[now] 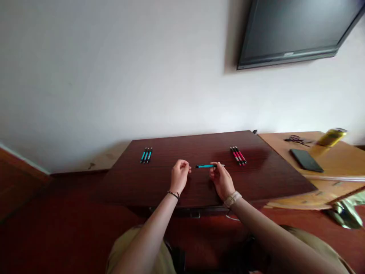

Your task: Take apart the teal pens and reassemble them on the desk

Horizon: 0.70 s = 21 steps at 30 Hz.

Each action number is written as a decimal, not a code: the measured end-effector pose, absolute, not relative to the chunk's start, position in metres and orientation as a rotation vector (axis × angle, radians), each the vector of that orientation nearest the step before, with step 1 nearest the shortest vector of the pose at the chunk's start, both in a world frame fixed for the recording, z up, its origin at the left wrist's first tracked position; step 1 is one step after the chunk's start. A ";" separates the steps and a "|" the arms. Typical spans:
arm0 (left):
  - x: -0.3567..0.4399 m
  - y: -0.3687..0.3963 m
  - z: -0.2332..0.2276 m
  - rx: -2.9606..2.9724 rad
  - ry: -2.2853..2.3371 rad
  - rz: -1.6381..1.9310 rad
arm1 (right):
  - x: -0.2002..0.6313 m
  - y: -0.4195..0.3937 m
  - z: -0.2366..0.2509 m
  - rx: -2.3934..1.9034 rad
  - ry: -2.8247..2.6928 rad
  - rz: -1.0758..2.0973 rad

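My right hand (221,180) holds a blue pen (205,166) level above the dark wooden table (265,179), its free end pointing left toward my left hand. My left hand (179,176) hovers just left of the pen's tip with its fingers curled and nothing visible in it. A group of three blue pens (146,155) lies at the table's far left. A group of red pens (238,155) lies at the far right.
A lighter wooden desk (339,160) adjoins on the right, carrying a black phone (306,160), a yellow can (331,137) and a dark cable (296,139). A wall-mounted screen (296,30) hangs at upper right. The floor (42,213) is reddish brown.
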<state>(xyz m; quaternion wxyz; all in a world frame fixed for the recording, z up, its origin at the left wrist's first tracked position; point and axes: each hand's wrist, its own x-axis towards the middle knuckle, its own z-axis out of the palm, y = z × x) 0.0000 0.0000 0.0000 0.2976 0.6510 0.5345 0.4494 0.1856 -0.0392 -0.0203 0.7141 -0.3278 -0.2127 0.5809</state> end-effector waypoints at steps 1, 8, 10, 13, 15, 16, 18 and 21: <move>-0.006 0.002 0.006 1.810 1.480 1.183 | 0.186 -0.039 -0.021 -0.734 -0.474 1.281; -0.035 0.012 0.021 2.246 1.995 0.656 | 0.186 -0.040 -0.020 -0.738 -0.480 1.283; -0.037 0.013 0.018 2.265 2.020 0.521 | 0.185 -0.040 -0.019 -0.731 -0.478 1.282; -0.035 0.014 0.013 2.291 2.012 0.442 | 0.185 -0.041 -0.018 -0.725 -0.476 1.284; -0.032 0.013 0.010 2.309 1.993 0.460 | 0.185 -0.041 -0.018 -0.725 -0.482 1.286; -0.031 0.012 0.009 2.315 1.985 0.473 | 0.185 -0.041 -0.019 -0.728 -0.488 1.286; -0.028 0.012 0.007 2.319 1.975 0.489 | 0.185 -0.041 -0.019 -0.739 -0.495 1.278; -0.025 0.011 0.005 2.320 1.978 0.502 | 0.185 -0.040 -0.020 -0.758 -0.498 1.269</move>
